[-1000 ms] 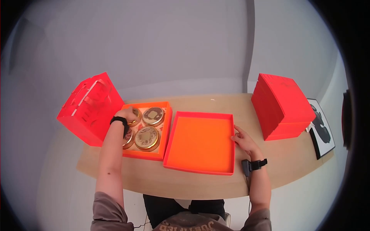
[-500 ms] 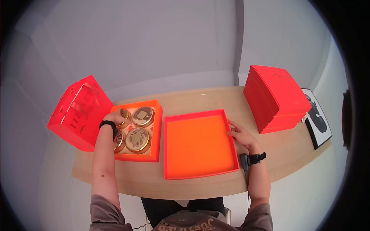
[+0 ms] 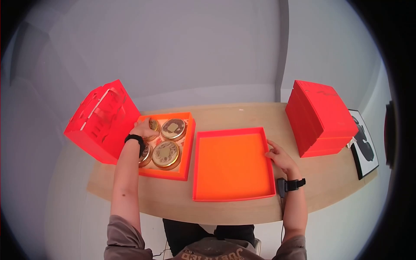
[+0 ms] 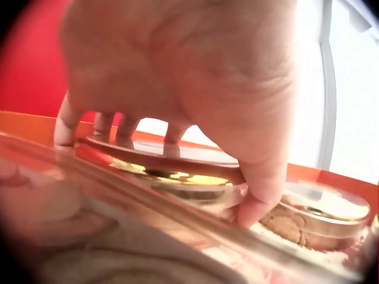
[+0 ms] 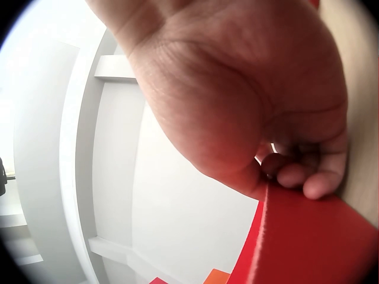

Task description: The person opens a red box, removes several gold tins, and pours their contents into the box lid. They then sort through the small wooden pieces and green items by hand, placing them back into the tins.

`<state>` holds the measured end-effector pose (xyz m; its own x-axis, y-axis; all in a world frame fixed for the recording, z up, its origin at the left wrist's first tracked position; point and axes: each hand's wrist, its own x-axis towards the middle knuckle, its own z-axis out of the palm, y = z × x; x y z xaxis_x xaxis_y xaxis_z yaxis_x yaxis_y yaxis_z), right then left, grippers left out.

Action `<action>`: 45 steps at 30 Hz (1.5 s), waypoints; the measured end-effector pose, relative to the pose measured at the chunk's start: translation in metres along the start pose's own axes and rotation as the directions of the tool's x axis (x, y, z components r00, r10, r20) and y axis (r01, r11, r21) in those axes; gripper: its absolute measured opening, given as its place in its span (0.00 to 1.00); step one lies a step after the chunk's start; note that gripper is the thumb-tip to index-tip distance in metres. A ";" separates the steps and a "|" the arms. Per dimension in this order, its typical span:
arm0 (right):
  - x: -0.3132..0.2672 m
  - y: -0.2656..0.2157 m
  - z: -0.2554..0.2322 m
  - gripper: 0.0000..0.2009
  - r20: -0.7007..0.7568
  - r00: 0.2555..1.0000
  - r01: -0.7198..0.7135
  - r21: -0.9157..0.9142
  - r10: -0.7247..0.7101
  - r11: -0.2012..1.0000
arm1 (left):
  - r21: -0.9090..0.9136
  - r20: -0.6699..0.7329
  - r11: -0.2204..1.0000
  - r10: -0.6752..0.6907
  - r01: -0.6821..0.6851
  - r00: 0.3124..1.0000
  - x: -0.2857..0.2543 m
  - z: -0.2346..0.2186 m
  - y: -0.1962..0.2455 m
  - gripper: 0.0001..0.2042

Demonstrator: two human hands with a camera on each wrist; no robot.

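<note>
My left hand [image 3: 143,130] reaches over a shallow orange-walled box [image 3: 191,149] and grips the back-left round tin [image 3: 154,125]. Fingers and thumb spread around the tin's gold-banded rim in the left wrist view, with the palm above it. Beside it in the box are other round tins: one at back right [image 3: 173,128], one at front right [image 3: 166,154], and one at front left, partly covered by my wrist. My right hand [image 3: 284,160] pinches the right wall of an upturned box lid [image 3: 234,167], red outside and orange inside, its fingers curled over the edge.
A tall red gift bag [image 3: 102,121] with handles stands behind the left forearm, against the tin box. A red boxy stack [image 3: 323,119] stands at the back right, beside a framed picture [image 3: 365,145]. The wooden table's [image 3: 173,201] curved front edge is near the body.
The lid has shifted slightly to the right and turned a little, with my right hand at its right wall. My left hand stays at the back-left tin. The head view swayed and came back.
</note>
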<state>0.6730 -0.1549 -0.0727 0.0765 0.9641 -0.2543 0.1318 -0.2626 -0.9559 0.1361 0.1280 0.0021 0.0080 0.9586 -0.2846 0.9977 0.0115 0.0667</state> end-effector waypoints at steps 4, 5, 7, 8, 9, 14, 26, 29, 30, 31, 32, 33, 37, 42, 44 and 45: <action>0.002 0.002 0.002 0.33 -0.006 1.000 -0.011 0.034 0.012 0.999 | 0.040 0.010 0.999 -0.022 0.021 1.000 -0.008 -0.008 0.007 0.61; 0.004 0.005 0.001 0.33 -0.005 1.000 0.010 0.035 -0.009 0.999 | 0.046 0.018 0.998 -0.033 0.032 0.999 -0.010 -0.010 0.008 0.61; 0.005 0.006 -0.001 0.33 -0.007 1.000 0.028 0.040 -0.028 0.999 | 0.064 0.031 0.997 -0.051 0.049 0.998 -0.005 -0.008 0.008 0.62; 0.005 0.006 -0.001 0.33 -0.006 1.000 0.019 0.031 -0.019 0.999 | 0.084 0.044 0.994 -0.067 0.063 0.997 -0.003 -0.008 0.008 0.63; 0.005 0.007 -0.001 0.33 -0.004 1.000 0.009 0.022 -0.009 1.000 | 0.084 0.042 0.995 -0.066 0.062 0.997 -0.004 -0.008 0.009 0.63; 0.007 0.008 0.000 0.34 -0.002 1.000 0.012 0.043 -0.012 0.999 | 0.000 0.084 1.000 -0.008 0.008 0.996 -0.001 -0.010 0.007 0.68; 0.011 0.013 0.000 0.33 -0.014 1.000 0.026 0.028 -0.026 0.999 | 0.079 0.077 0.997 0.008 -0.014 0.997 0.005 -0.010 0.010 0.64; 0.009 0.012 0.000 0.33 -0.017 1.000 0.022 0.034 -0.022 0.999 | 0.054 0.114 0.998 0.014 -0.021 0.993 0.007 -0.014 0.009 0.64; 0.009 0.012 0.000 0.33 -0.014 1.000 0.022 0.046 -0.021 0.999 | 0.055 0.115 0.998 0.016 -0.023 0.993 0.005 -0.015 0.010 0.64; 0.008 0.012 -0.001 0.33 -0.014 1.000 0.018 0.047 -0.018 0.999 | 0.038 0.124 0.999 0.010 -0.015 0.992 0.003 -0.016 0.011 0.64; 0.009 0.012 -0.001 0.33 -0.014 1.000 0.021 0.042 -0.021 0.999 | 0.022 0.130 1.000 0.006 -0.008 0.991 0.001 -0.017 0.012 0.63; 0.009 0.013 -0.001 0.33 -0.013 1.000 0.025 0.038 -0.024 0.999 | 0.022 0.130 1.000 0.007 -0.010 0.991 0.003 -0.017 0.012 0.63; 0.011 0.012 -0.001 0.33 -0.014 1.000 0.022 0.025 -0.021 0.999 | 0.024 0.100 1.000 0.001 -0.004 0.995 0.002 -0.016 0.014 0.62; 0.011 0.013 -0.002 0.33 -0.018 0.999 0.028 0.020 -0.027 0.999 | 0.023 0.080 1.000 0.014 -0.016 0.997 0.011 -0.010 0.009 0.62; 0.010 0.011 0.000 0.33 -0.020 0.999 0.028 0.015 -0.028 0.999 | 0.023 0.014 0.999 0.027 -0.027 1.000 0.015 -0.003 0.005 0.63; 0.010 0.011 0.000 0.33 -0.023 0.999 0.030 0.012 -0.029 0.999 | 0.022 0.015 0.999 0.024 -0.025 1.000 0.015 -0.002 0.003 0.63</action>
<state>0.6750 -0.1481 -0.0856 0.0952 0.9702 -0.2228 0.1224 -0.2335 -0.9646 0.1395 0.1430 0.0004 0.0334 0.9542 -0.2974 0.9984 -0.0185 0.0525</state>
